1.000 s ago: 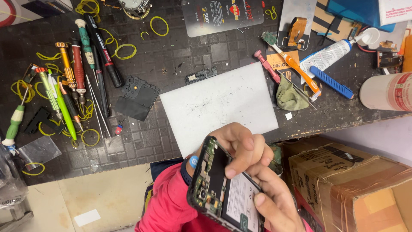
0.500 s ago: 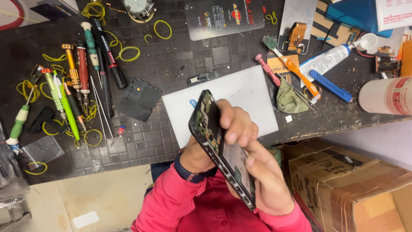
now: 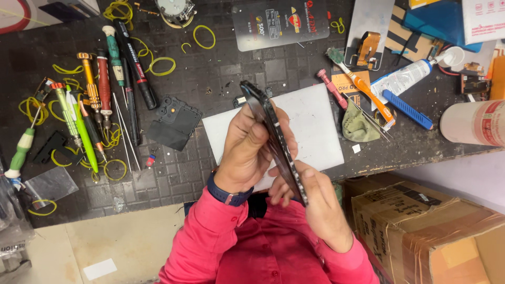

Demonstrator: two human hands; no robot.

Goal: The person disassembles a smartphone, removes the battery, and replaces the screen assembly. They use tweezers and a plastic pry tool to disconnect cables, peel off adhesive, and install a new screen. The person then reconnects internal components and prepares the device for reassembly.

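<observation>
Both hands grasp a thin black opened phone [image 3: 273, 138] edge-on above the white rectangular mat [image 3: 321, 126] on the dark tabletop [image 3: 210, 79]. The left hand [image 3: 247, 152] wraps its upper part, the right hand [image 3: 321, 205] clasps its lower end. The phone's face is hidden.

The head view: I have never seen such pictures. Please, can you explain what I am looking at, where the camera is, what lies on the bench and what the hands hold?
The camera sits on a person's head and looks down, so you see their own two bare hands and pink sleeves from above. Both hands hold an opened phone edge-on: the left hand grips its upper part, the right hand supports its lower end. Under them lies a white mat on a dark bench. To the left lie screwdrivers, yellow rubber bands and a black cover. To the right lie a toothbrush, a tube and a green cloth. A cardboard box stands below the bench.
</observation>
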